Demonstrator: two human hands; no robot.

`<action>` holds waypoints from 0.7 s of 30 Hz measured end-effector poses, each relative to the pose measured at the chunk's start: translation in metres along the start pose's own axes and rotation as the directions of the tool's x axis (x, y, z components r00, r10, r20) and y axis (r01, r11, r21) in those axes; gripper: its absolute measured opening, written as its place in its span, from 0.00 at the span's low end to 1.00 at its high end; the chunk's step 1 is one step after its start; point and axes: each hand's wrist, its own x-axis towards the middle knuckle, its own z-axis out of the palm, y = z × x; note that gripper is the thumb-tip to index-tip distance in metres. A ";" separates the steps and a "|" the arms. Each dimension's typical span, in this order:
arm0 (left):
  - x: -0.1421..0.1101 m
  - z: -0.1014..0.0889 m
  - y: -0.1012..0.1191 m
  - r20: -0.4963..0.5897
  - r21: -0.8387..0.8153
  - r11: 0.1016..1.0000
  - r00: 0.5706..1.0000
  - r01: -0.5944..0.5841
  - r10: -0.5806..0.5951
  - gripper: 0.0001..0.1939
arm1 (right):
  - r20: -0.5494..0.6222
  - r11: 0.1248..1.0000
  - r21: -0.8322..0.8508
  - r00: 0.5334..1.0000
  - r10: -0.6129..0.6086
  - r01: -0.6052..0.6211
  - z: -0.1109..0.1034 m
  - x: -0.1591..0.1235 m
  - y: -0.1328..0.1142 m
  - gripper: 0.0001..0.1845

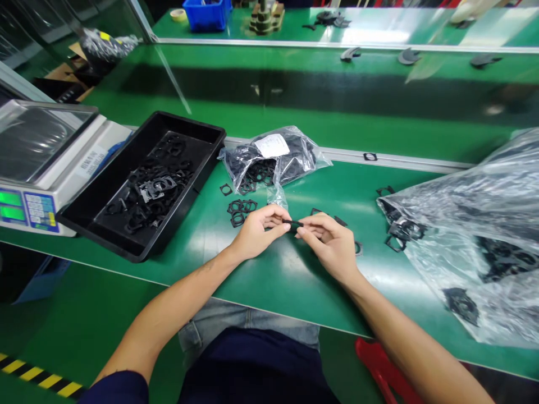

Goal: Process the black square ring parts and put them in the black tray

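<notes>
Over the green table, my left hand and my right hand meet and pinch the same small black plastic frame part between their fingertips. Both hands have their fingers closed on it. Several more loose black frame parts lie on the table just beyond my left hand. A black tray to the left holds a heap of the same parts. Behind my hands lies a clear plastic bag of black parts with a white label.
A weighing scale stands at the far left beside the tray. A large crumpled clear bag with black parts fills the right side. A blue bin and tape roll sit on the far bench. A red stool edge shows below.
</notes>
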 end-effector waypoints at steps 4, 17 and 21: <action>-0.001 0.000 0.000 0.009 -0.027 1.000 1.000 -0.011 0.011 0.08 | 0.004 0.990 -0.090 0.994 -0.113 0.113 0.000 -0.002 -0.002 0.12; -0.003 0.002 -0.002 0.031 -0.052 0.998 0.999 -0.036 0.037 0.05 | 0.079 0.937 -0.230 0.965 -0.251 0.262 0.000 -0.008 -0.003 0.09; -0.003 0.002 0.000 0.015 0.028 0.996 0.997 -0.080 0.080 0.04 | 0.068 0.904 -0.324 0.960 -0.270 0.277 0.000 -0.008 -0.006 0.06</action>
